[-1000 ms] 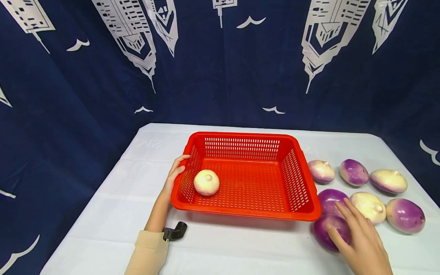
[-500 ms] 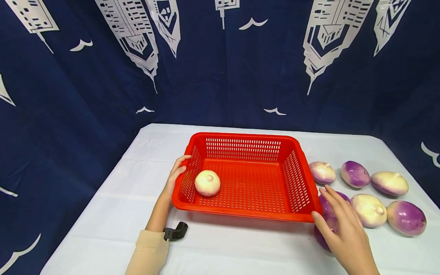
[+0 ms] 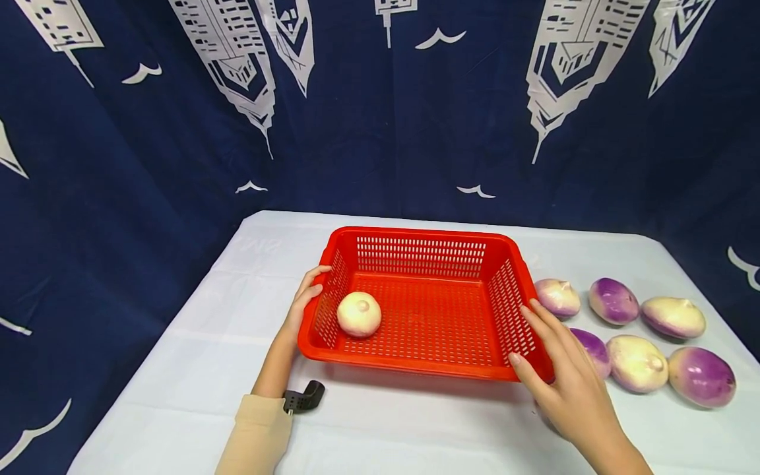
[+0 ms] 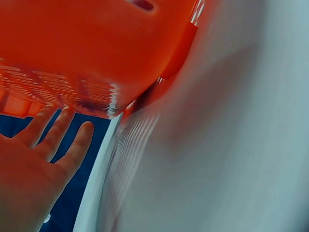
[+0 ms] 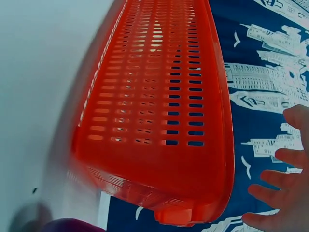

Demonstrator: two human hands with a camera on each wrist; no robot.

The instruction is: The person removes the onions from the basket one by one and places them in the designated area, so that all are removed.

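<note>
A red plastic basket (image 3: 427, 369) with slotted walls stands mid-table, with one pale turnip (image 3: 359, 315) inside at its left. My left hand (image 3: 301, 307) touches the basket's left side, fingertips at the rim. In the left wrist view its fingers (image 4: 77, 147) lie nearly straight against the outer wall. My right hand (image 3: 564, 373) hovers over the basket's right front corner, fingers spread and holding nothing. Right of it lie a purple turnip (image 3: 596, 353), a cream turnip (image 3: 637, 364) and others. Another purple turnip (image 5: 72, 226) shows in the right wrist view, mostly hidden from the head view.
Farther back on the right lie a small white-and-purple turnip (image 3: 558, 297), a purple one (image 3: 614, 301) and a long pale one (image 3: 673, 316). A big purple turnip (image 3: 702, 377) sits far right. A dark blue printed curtain (image 3: 380, 145) hangs behind the white table (image 3: 178, 396).
My right hand has left the purple turnips and moved left to the basket's right rim, carrying nothing. The left hand and the basket have stayed put.
</note>
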